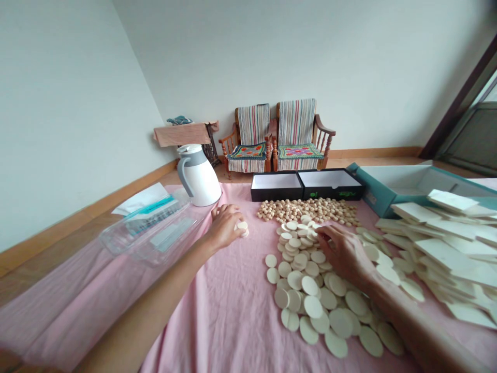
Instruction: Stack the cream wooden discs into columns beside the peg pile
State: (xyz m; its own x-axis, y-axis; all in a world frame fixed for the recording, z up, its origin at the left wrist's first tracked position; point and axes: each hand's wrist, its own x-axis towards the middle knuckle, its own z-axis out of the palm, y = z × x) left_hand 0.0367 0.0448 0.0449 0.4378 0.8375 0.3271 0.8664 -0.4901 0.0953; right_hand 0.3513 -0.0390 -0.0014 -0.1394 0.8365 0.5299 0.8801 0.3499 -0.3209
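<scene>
On the left of the cloth, my left hand [225,224] curls its fingers round a small stack of pale wooden discs [243,226]. My right hand [344,248] reaches over the far part of a spread-out pile of round wooden discs [310,285]. Its thumb and fingers come together at a wooden disc [317,227] near the top of that pile. Part of the pile lies hidden under the right hand and forearm.
Wooden beads [306,208] lie behind the discs, before two black boxes [275,194]. Rectangular wooden boards [446,233] and a teal box [382,197] are at right. A white jug [204,178] and clear plastic packaging [151,228] stand left on the pink cloth [229,311].
</scene>
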